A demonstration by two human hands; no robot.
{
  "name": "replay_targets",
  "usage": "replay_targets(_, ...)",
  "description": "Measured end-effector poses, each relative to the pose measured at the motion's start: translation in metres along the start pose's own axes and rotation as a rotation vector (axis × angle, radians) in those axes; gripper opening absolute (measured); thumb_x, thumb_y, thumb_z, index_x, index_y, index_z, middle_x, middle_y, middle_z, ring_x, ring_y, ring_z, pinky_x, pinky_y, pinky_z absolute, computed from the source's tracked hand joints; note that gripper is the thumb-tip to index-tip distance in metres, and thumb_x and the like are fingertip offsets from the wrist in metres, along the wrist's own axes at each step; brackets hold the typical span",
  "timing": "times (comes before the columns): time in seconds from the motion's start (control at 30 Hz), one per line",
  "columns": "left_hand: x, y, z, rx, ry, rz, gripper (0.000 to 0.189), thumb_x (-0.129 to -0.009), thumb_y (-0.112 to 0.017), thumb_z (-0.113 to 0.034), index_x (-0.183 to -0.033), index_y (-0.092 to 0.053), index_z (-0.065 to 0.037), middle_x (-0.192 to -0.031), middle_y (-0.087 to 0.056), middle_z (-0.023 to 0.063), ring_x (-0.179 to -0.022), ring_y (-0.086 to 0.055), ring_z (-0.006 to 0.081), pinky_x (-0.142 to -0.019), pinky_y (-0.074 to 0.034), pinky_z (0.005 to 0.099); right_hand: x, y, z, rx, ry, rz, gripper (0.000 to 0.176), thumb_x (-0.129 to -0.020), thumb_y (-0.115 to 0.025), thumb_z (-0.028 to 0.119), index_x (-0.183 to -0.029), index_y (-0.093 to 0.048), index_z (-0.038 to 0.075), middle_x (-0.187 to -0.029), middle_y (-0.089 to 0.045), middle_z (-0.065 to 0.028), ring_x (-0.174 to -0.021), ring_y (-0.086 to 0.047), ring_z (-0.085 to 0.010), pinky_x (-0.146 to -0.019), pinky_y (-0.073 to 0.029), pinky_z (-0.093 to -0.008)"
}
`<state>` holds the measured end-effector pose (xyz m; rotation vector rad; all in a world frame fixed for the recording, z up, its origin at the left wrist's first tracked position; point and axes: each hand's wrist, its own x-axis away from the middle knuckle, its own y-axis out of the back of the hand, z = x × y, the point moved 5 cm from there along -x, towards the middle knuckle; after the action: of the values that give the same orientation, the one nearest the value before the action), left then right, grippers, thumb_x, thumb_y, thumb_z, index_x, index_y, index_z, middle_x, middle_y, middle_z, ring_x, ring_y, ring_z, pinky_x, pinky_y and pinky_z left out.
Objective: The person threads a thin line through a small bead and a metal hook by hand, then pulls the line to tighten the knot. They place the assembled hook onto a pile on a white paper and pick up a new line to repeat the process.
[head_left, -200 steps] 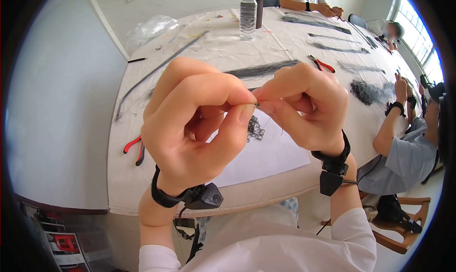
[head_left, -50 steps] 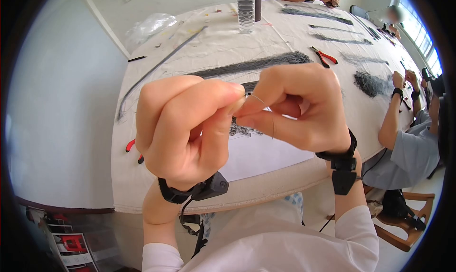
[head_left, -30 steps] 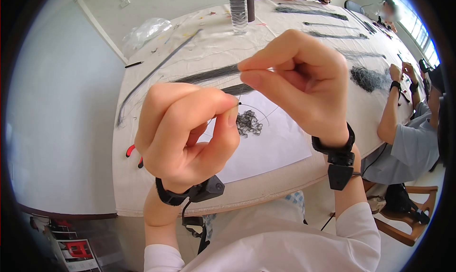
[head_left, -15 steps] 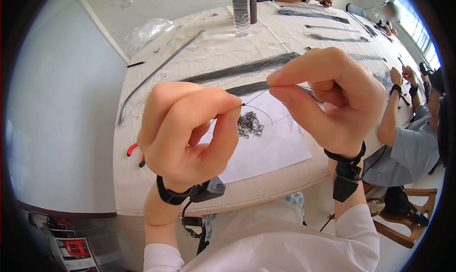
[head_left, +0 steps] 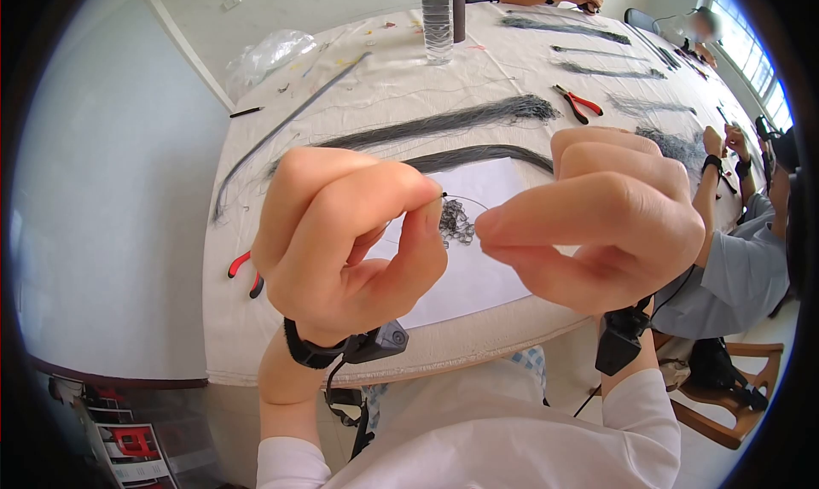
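Note:
My left hand [head_left: 350, 233] is closed in a pinch on a thin wire [head_left: 466, 200], and a tiny dark knot or bead shows at its fingertips. The wire bows to the right from there toward my right hand [head_left: 597, 220], whose thumb and forefinger are pinched together around it. Both hands are raised above a sheet of white paper [head_left: 478, 288]. Between them, on the paper, lies a small pile of dark wire loops [head_left: 457, 224], partly hidden by the fingers.
Bundles of dark wire [head_left: 426, 124] stretch across the cloth-covered table [head_left: 384, 88]. Red-handled pliers [head_left: 580, 105] lie beyond my right hand, others [head_left: 243, 267] by my left. A water bottle [head_left: 438, 24] stands farther back. Co-workers sit along the right and far sides.
My right hand has moved down and slightly right, turning its knuckles toward the camera and uncovering the far pliers. My left hand has barely shifted right, still pinching the wire.

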<state>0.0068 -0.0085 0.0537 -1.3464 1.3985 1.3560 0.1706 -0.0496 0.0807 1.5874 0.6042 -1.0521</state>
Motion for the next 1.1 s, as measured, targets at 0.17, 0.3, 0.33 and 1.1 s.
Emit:
replay_targets(0.17,0.001,0.001,0.000,-0.008,0.048,-0.004,0.027,-0.062,-0.070,0.010,-0.083,-0.066,-0.007,-0.080,-0.057,0.0012,-0.051,-0.038,0.0053,-0.041,-0.028,0.0191,0.004,-0.004,-0.002,-0.023,0.040,-0.017,0.032,-0.054,-0.072,-0.008,-0.086,-0.068,-0.004,-0.065,-0.066,-0.0050,-0.039,-0.035,-0.0095,-0.037,-0.019,-0.0248)
replay_targets(0.3,0.001,0.001,0.000,-0.017,0.043,-0.016,0.027,-0.062,-0.070,0.010,-0.083,-0.066,-0.007,-0.080,-0.057,0.0009,-0.051,-0.038,0.0050,-0.040,-0.027,0.0189,0.004,-0.007,-0.002,-0.060,0.011,0.012,0.030,-0.057,-0.070,-0.009,-0.086,-0.067,-0.005,-0.067,-0.067,-0.0076,-0.037,-0.041,-0.0096,-0.035,-0.025,-0.0226)
replay_targets(0.33,0.000,0.002,0.000,-0.037,0.036,-0.019,0.026,-0.063,-0.070,0.010,-0.083,-0.066,-0.006,-0.079,-0.057,0.0007,-0.051,-0.038,0.0051,-0.040,-0.027,0.0189,0.005,-0.009,0.000,-0.060,0.011,0.012,0.030,-0.057,-0.070,-0.009,-0.086,-0.067,-0.005,-0.067,-0.067,-0.0076,-0.037,-0.041,-0.0096,-0.035,-0.025,-0.0226)
replay_targets(1.1,0.000,-0.006,-0.005,-0.138,0.040,0.064,0.023,-0.064,-0.070,0.011,-0.081,-0.066,-0.005,-0.077,-0.062,0.0028,-0.061,-0.056,0.0142,-0.048,-0.042,0.0228,0.005,-0.013,0.009,0.268,0.115,-0.085,0.041,-0.046,-0.070,0.001,-0.087,-0.070,-0.005,-0.053,-0.042,0.0011,-0.039,-0.035,-0.0093,-0.036,-0.022,-0.0231)
